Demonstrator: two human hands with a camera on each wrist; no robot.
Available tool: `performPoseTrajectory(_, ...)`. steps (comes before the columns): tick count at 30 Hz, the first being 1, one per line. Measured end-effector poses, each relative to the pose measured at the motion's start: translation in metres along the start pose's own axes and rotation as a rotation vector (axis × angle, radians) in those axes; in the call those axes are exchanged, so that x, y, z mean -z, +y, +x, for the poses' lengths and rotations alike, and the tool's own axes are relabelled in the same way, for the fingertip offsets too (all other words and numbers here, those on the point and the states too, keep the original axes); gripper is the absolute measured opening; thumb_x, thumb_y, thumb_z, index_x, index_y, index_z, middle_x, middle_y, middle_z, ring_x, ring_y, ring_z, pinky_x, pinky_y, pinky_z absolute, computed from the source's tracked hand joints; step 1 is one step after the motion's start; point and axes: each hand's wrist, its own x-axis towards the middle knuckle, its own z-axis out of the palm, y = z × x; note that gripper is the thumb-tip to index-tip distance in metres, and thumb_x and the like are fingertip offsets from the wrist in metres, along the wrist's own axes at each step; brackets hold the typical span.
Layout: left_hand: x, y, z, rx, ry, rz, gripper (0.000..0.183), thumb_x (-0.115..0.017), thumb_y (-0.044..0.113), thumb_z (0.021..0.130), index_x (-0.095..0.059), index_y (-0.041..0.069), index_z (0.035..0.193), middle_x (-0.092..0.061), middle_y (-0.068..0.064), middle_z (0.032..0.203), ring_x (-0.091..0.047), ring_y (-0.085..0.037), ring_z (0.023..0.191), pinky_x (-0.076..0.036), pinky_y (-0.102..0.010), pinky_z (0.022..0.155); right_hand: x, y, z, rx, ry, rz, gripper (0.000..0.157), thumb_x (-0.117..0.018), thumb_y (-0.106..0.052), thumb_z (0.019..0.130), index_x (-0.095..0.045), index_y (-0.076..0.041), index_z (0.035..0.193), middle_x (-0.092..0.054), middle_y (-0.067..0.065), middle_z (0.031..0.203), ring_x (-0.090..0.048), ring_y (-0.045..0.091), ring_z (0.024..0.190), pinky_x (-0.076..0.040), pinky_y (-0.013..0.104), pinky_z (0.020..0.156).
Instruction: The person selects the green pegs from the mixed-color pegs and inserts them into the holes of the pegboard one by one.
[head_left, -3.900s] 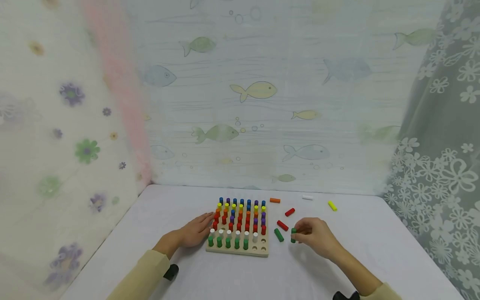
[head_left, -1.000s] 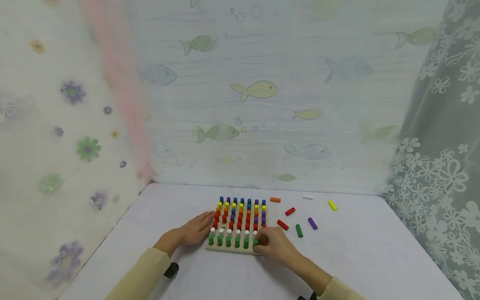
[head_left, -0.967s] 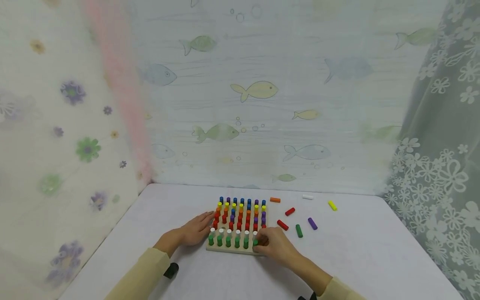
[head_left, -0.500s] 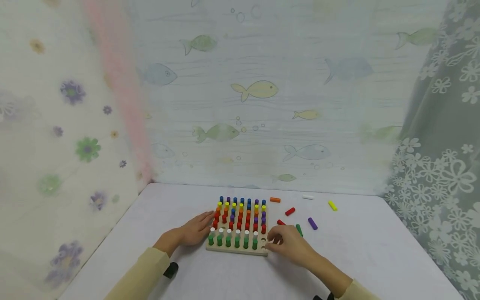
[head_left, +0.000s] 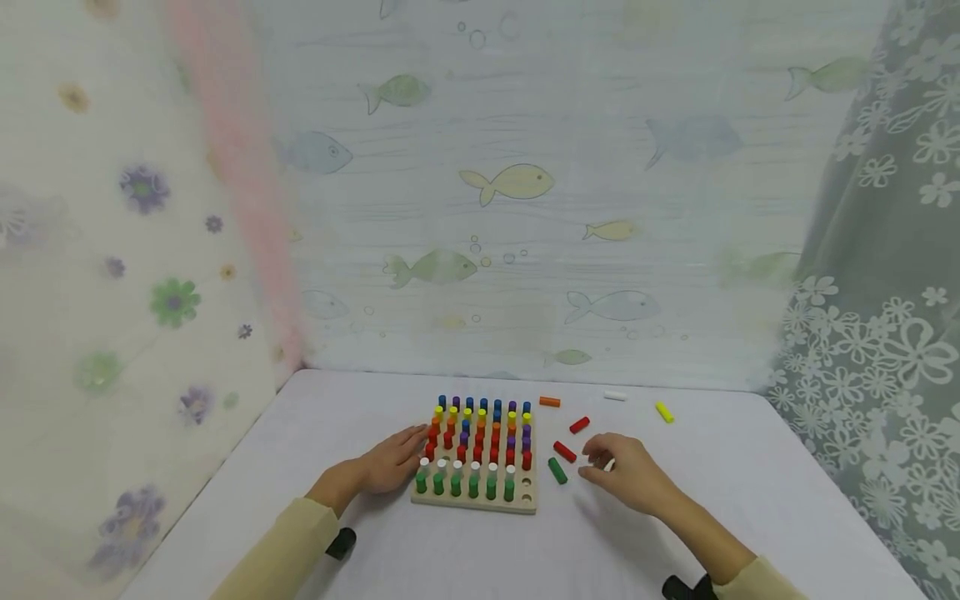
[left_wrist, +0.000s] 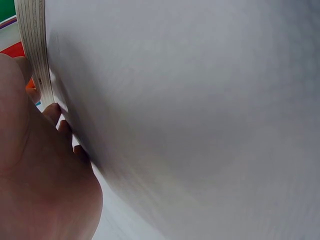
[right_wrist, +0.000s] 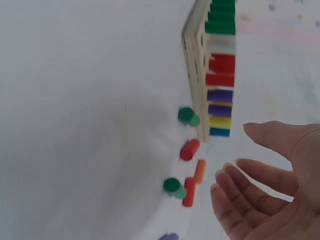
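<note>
A wooden pegboard (head_left: 474, 503) stands on the table with upright pegs in coloured rows, green ones in front. My left hand (head_left: 392, 460) rests at the board's left edge, fingers stretched along it. In the left wrist view its fingers touch the board's side. My right hand (head_left: 630, 477) is over the table right of the board, thumb and fingers apart, holding nothing. Nearest to it lie a green peg (head_left: 557, 470) and a red peg (head_left: 565, 452). The right wrist view also shows another green peg (right_wrist: 172, 185) and a purple peg (right_wrist: 168, 236), both hidden behind the hand in the head view.
Farther back lie another red peg (head_left: 580, 425), an orange peg (head_left: 550, 402), a white peg (head_left: 615, 396) and a yellow peg (head_left: 664, 412). Two bare holes (head_left: 527, 482) show at the board's front right corner, another farther left. Fabric curtains surround the white table (head_left: 720, 433).
My right hand has let go of a green peg, which stands in the front row, and has moved right, away from the board. My left hand stays in place.
</note>
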Motion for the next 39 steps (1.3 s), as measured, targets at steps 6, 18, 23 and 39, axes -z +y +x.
performPoseTrajectory(6, 0.007, -0.007, 0.008, -0.018, -0.017, -0.004, 0.059, -0.041, 0.029, 0.109, -0.025, 0.009, 0.163, -0.023, -0.013, 0.169, -0.019, -0.036, 0.155, -0.02, -0.057, 0.124, 0.006, 0.01, 0.008, -0.072, 0.019, -0.034, 0.029, -0.078, -0.013, 0.089, -0.068, 0.003, 0.112, -0.069, 0.005, 0.097, -0.061, 0.016, 0.088, -0.053, 0.028, 0.07)
performPoseTrajectory(18, 0.0, -0.029, 0.025, -0.043, -0.009, -0.015, 0.062, -0.039, 0.038, 0.109, -0.023, 0.013, 0.164, -0.021, -0.01, 0.17, -0.017, -0.035, 0.156, -0.018, -0.059, 0.124, 0.001, 0.028, 0.031, -0.205, 0.059, -0.066, 0.024, -0.075, -0.01, 0.09, -0.07, 0.007, 0.107, -0.067, 0.006, 0.089, -0.06, 0.018, 0.081, -0.055, 0.033, 0.069)
performPoseTrajectory(23, -0.003, -0.034, 0.029, -0.033, -0.005, -0.003, 0.061, -0.04, 0.034, 0.109, -0.023, 0.015, 0.164, -0.021, -0.007, 0.17, -0.017, -0.032, 0.157, -0.019, -0.056, 0.124, -0.005, 0.037, 0.037, -0.27, 0.057, -0.063, 0.027, -0.075, -0.012, 0.09, -0.069, 0.008, 0.106, -0.066, 0.008, 0.092, -0.06, 0.02, 0.081, -0.055, 0.034, 0.069)
performPoseTrajectory(39, -0.002, -0.03, 0.026, -0.023, 0.01, -0.009, 0.06, -0.041, 0.03, 0.109, -0.024, 0.014, 0.164, -0.023, -0.008, 0.169, -0.019, -0.033, 0.156, -0.02, -0.055, 0.124, -0.017, 0.04, 0.044, -0.344, 0.06, -0.048, 0.015, -0.076, -0.008, 0.087, -0.069, 0.005, 0.092, -0.065, 0.007, 0.082, -0.059, 0.018, 0.071, -0.053, 0.03, 0.062)
